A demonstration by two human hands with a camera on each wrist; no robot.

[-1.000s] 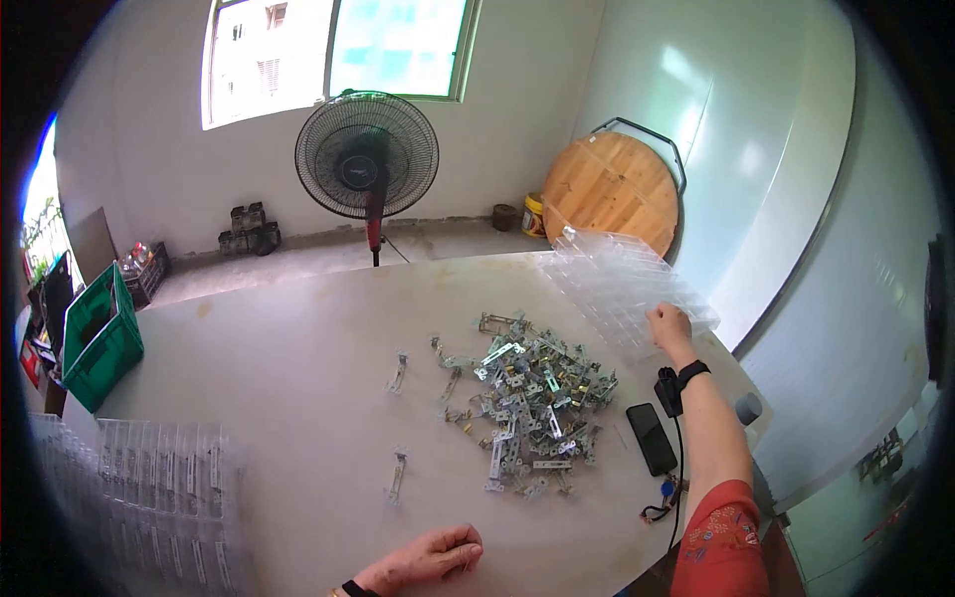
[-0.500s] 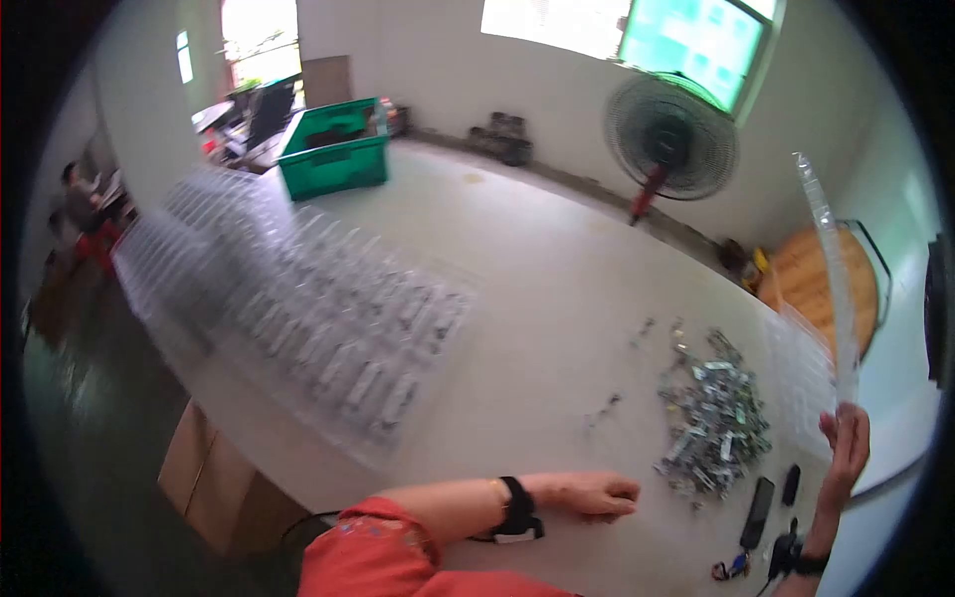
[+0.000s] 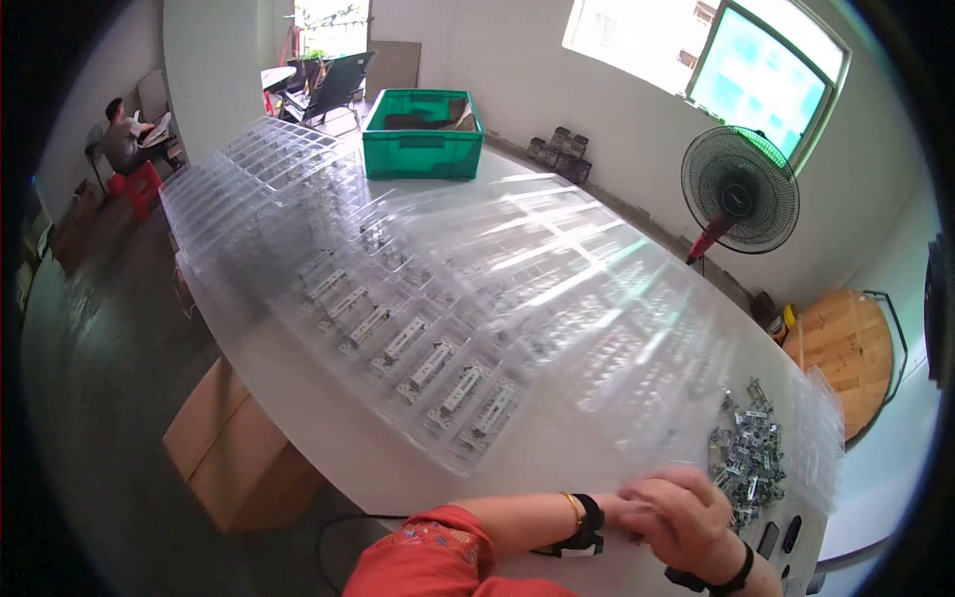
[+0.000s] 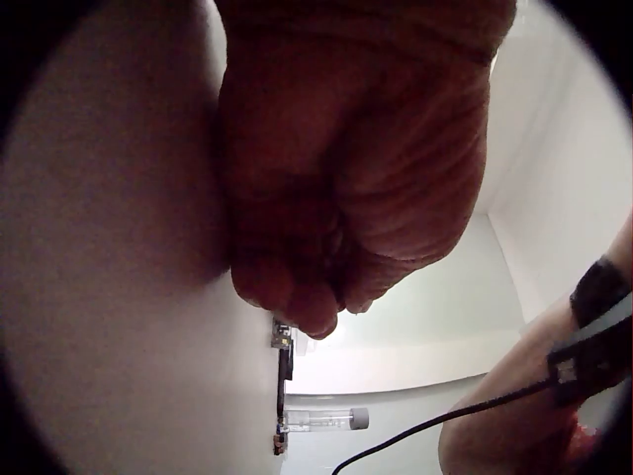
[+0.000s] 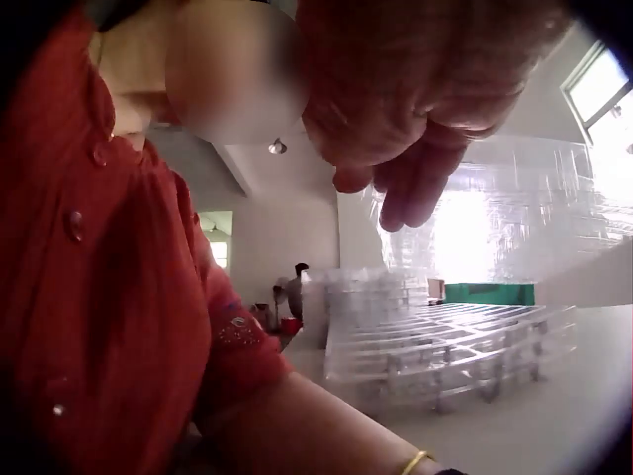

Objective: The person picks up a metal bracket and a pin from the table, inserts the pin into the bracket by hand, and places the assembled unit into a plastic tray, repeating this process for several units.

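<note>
My right hand point(image 3: 686, 507) grips the near edge of a clear plastic tray point(image 3: 607, 289), which slants blurred over the table. In the right wrist view its fingers point(image 5: 420, 183) are bent at the see-through sheet. The left hand point(image 3: 625, 512) is near the table's front edge, partly hidden behind the right one. Seen from the left wrist, its fingers point(image 4: 312, 307) curl loosely against the tabletop with nothing visible in them. Metal brackets point(image 3: 751, 453) lie heaped just beyond my right hand. Left of the lifted tray, another clear tray point(image 3: 423, 373) carries brackets in its slots.
More clear trays point(image 3: 249, 189) lie at the far left, in front of a green crate point(image 3: 423, 149). Empty trays point(image 3: 818, 438) sit past the heap on the right. A phone point(image 3: 768, 539) lies by the heap. The fan point(image 3: 738, 189) stands behind the table; a cardboard box point(image 3: 234, 453) is below.
The view has swung left. My right hand took a clear tray from the right-hand stack, raised it upright and brought it leftward over the table. The left hand stayed near the front edge.
</note>
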